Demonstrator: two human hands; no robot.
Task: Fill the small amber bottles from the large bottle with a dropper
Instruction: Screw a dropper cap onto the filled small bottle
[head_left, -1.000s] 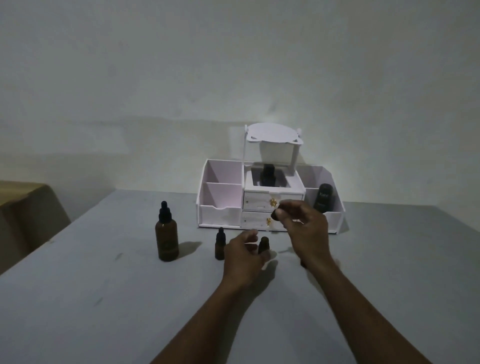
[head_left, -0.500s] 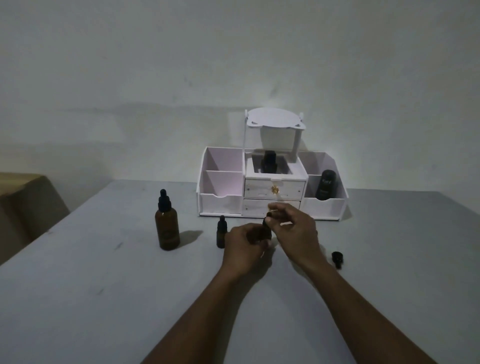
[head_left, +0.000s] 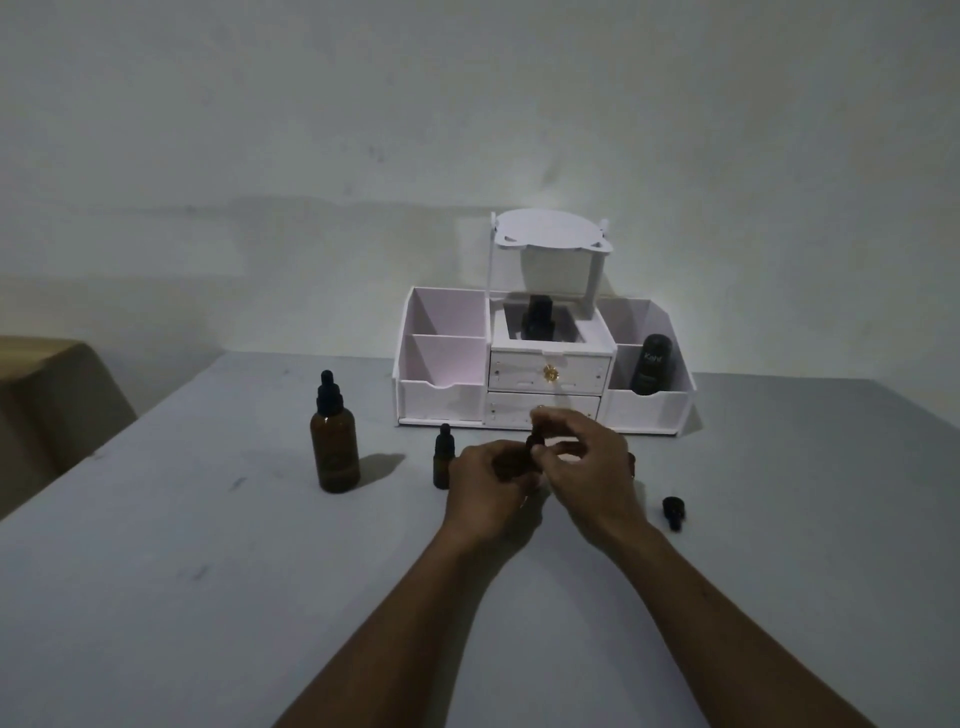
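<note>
- Since the frame one second earlier, the right hand (head_left: 589, 470) has come down from in front of the drawers to the top of the held small bottle (head_left: 535, 446). The left hand (head_left: 491, 486) has closed in around the same bottle.
- Left hand: fingers curled round the body of the held small bottle, which stands at the table (head_left: 208, 597) centre, in front of the lower drawer. Most of the body is hidden by the fingers.
- Right hand: thumb and fingertips pinch the dark top of the held small bottle from above. Whether that top is seated or merely resting on the neck cannot be told.
- Second small bottle (head_left: 442, 464): upright and capped, just beside the left hand on its left side, not touched.
- Large amber bottle (head_left: 334, 447): upright with its black dropper cap on, further left, well apart from both hands.
- Loose dropper cap (head_left: 674, 512): lying on its side on the table, to the right of the right wrist.
- White organiser (head_left: 441, 400): set against the wall behind the hands, with two central drawers and open side compartments.
- Black bottle (head_left: 538, 318): upright in the raised middle compartment of the organiser.
- Dark bottle (head_left: 649, 371): in the right front compartment, leaning slightly.
- Brown object (head_left: 52, 405): at the left edge of view, beside the table.
</note>
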